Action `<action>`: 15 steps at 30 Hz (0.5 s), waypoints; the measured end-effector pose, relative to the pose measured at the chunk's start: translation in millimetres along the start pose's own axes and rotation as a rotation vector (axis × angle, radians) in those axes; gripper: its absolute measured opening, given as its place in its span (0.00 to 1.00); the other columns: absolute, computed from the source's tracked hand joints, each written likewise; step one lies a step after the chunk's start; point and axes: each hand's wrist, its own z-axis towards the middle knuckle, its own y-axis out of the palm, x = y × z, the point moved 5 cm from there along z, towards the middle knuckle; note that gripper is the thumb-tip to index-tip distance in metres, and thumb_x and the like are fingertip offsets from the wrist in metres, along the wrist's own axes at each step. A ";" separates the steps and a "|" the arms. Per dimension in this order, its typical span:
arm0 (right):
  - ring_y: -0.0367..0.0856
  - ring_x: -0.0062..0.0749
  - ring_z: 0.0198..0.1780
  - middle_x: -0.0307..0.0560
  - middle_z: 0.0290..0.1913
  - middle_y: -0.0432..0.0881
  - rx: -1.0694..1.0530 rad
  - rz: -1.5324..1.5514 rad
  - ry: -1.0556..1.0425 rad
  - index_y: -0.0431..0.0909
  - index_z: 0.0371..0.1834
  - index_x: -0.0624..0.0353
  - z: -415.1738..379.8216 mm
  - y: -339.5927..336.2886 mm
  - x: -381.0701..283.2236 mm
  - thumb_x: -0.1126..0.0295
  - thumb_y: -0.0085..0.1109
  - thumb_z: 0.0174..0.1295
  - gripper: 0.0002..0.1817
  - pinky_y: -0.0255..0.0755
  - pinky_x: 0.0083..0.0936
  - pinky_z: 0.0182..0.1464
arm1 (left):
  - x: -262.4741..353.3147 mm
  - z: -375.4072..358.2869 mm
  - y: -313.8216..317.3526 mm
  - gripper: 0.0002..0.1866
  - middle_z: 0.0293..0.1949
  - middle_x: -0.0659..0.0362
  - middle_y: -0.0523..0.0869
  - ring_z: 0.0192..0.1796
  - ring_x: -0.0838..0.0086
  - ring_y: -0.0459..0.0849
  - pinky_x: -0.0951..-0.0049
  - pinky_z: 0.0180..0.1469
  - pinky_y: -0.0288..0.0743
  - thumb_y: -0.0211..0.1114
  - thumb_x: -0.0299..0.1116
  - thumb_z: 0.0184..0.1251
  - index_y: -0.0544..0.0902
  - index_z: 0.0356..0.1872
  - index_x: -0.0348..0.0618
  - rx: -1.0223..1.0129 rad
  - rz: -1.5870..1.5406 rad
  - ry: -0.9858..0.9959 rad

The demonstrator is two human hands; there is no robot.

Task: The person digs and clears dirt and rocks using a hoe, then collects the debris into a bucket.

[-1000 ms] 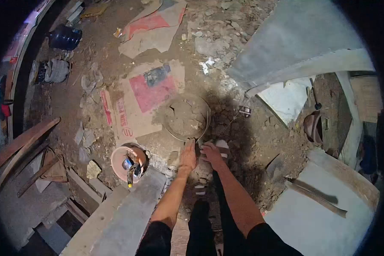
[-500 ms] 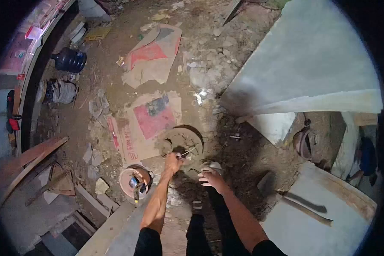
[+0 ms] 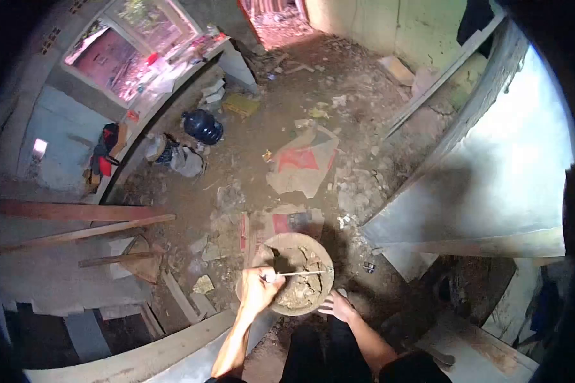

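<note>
While the left hand (image 3: 262, 286) is closed in a fist around one end of the thin handle (image 3: 301, 274), the right hand (image 3: 340, 306) is open at the bucket's lower right side, fingers extended toward the wall. Cannot tell whether those fingertips press on the bucket (image 3: 329, 292) or sit just beside it; no grip seen on that side. Left fingers curled, knuckles up, at the bucket's left edge; thumb partly hidden.

Bucket: round, pale, mouth facing up, in front of the dark-clad legs (image 3: 308, 354) and between the two hands. Handle runs across the mouth from the left fist to the right rim. Inside, brown, clumpy mud (image 3: 300, 292), surface broken and uneven. Base hidden; contact with the ground cannot be told.

Just beyond the bucket, a flat piece of cardboard (image 3: 277, 220) with red print, its near part hidden. Farther out, a torn sheet (image 3: 305, 171), also red-marked, then a dark blue jug (image 3: 202, 127) on its side, off to the left. A pale stone (image 3: 203, 285) lies left of the left hand. To the right, a large grey slab (image 3: 473, 204).
</note>
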 end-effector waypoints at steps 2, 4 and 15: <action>0.60 0.48 0.73 0.50 0.76 0.57 -0.349 0.227 -0.108 0.52 0.76 0.56 25.0 60.5 -26.4 0.47 0.40 0.74 0.34 0.63 0.55 0.69 | 44.5 2.3 -59.2 0.15 0.12 0.64 0.67 0.18 0.82 0.62 0.73 0.21 0.56 0.69 0.27 0.51 0.71 0.13 0.38 0.025 -0.291 0.094; 0.61 0.42 0.72 0.48 0.75 0.56 -0.338 0.109 -0.220 0.54 0.75 0.58 5.3 157.8 -94.4 0.49 0.43 0.73 0.34 0.62 0.48 0.70 | 106.3 18.9 -129.5 0.17 0.14 0.69 0.66 0.20 0.87 0.60 0.77 0.21 0.54 0.69 0.26 0.51 0.69 0.12 0.42 0.128 -0.280 0.197; 0.73 0.21 0.37 0.35 0.34 0.74 0.379 -0.498 -1.321 0.75 0.44 0.63 -104.2 376.2 -412.6 0.69 0.50 0.71 0.08 0.69 0.21 0.42 | 151.6 183.7 -252.0 0.12 0.13 0.68 0.70 0.19 0.87 0.64 0.78 0.21 0.58 0.70 0.22 0.48 0.76 0.12 0.38 0.303 -0.389 0.346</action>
